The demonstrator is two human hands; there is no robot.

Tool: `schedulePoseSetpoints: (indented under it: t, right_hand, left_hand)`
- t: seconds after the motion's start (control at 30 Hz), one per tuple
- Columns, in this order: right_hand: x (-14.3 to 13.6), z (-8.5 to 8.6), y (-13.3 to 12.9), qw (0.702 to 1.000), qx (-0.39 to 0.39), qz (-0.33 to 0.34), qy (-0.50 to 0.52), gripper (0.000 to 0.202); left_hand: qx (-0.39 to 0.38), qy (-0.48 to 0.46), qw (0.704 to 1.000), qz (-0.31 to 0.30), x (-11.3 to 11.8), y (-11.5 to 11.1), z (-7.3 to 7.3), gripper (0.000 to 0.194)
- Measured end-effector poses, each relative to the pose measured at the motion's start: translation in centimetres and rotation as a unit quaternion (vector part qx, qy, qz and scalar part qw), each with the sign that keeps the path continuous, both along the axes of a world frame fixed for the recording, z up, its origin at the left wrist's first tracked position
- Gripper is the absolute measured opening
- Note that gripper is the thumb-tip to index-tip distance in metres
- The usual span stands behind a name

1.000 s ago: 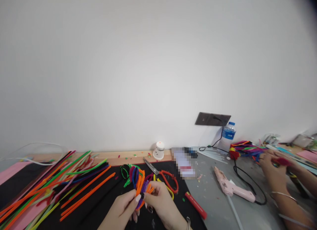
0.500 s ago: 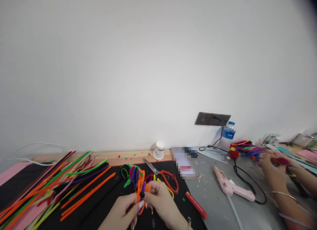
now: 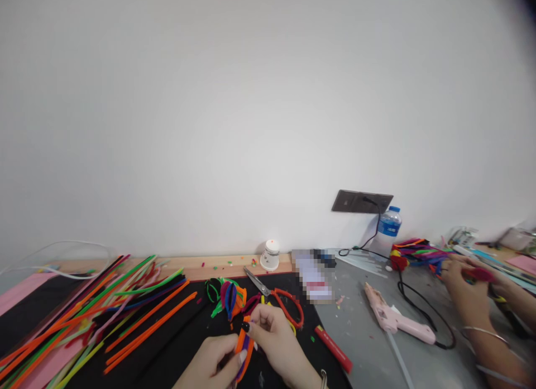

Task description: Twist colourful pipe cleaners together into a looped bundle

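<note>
Near the bottom middle, my left hand (image 3: 213, 360) and my right hand (image 3: 274, 339) pinch a bundle of orange and purple pipe cleaners (image 3: 244, 350) between them. The right hand's fingers close on its upper end and the left hand's on its side. Just beyond the hands lie looped pipe cleaner pieces (image 3: 229, 299) in green, blue, purple and orange. Scissors with red handles (image 3: 287, 308) rest on the black mat (image 3: 180, 344), blades pointing away to the left.
Loose pipe cleaners (image 3: 104, 316) spread at left. A paper cup (image 3: 270, 255) stands by the wall. On the right are a red tube (image 3: 334, 349), a pink glue gun (image 3: 396, 322) with its cord, a water bottle (image 3: 388, 230) and another person's hands (image 3: 464, 283).
The bundle has turned slightly and its strands are now closer together between my fingers. My hands have shifted a little to the right and down.
</note>
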State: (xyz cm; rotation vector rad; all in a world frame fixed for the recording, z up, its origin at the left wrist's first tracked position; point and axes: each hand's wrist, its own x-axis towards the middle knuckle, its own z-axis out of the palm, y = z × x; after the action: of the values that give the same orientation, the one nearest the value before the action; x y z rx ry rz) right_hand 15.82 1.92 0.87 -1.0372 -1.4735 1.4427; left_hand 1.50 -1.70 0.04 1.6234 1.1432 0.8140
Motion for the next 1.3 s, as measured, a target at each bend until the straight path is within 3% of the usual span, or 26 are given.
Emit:
schedulePoseSetpoints:
  t: [0.23, 0.43, 0.67, 0.8, 0.87, 1.0, 1.1, 1.2, 1.3]
  right_hand:
    - [-0.3, -0.5, -0.1, 1.000, -0.012, 0.013, 0.004, 0.015]
    - [0.0, -0.3, 0.0, 0.998, -0.034, 0.044, -0.014, 0.017]
    - [0.3, -0.2, 0.1, 0.998, -0.020, 0.057, -0.008, 0.013]
    - [0.4, 0.0, 0.4, 0.998, -0.024, 0.048, 0.042, 0.023]
    - [0.6, 0.0, 0.4, 0.999, -0.009, 0.046, 0.017, 0.030]
    - [0.8, -0.2, 0.0, 0.989, 0.056, 0.070, -0.120, 0.039]
    - [0.4, -0.3, -0.4, 0.974, 0.107, 0.066, -0.188, 0.038]
    - [0.0, -0.3, -0.7, 0.966, 0.130, 0.029, -0.221, 0.033]
    - [-0.3, -0.3, -0.8, 0.967, 0.121, 0.020, -0.224, 0.029]
  left_hand:
    - [-0.085, -0.094, 0.992, -0.009, 0.3, 0.8, -1.6, 0.038]
    - [-0.114, -0.086, 0.990, -0.017, 0.3, 0.8, -3.5, 0.042]
    - [-0.125, -0.105, 0.986, -0.023, 0.2, 0.5, -2.4, 0.044]
    - [-0.137, -0.163, 0.977, -0.012, 0.3, 0.8, -2.1, 0.044]
    - [-0.138, -0.159, 0.978, 0.003, 0.4, 0.8, -2.3, 0.044]
    - [-0.094, -0.082, 0.992, 0.008, 0.3, 0.6, -2.1, 0.041]
    - [0.023, 0.050, 0.998, -0.012, 0.0, 0.3, -1.3, 0.036]
    - [0.148, 0.198, 0.969, -0.002, -0.4, 0.1, -0.4, 0.031]
    - [0.182, 0.314, 0.932, -0.005, -0.6, 0.2, -0.3, 0.025]
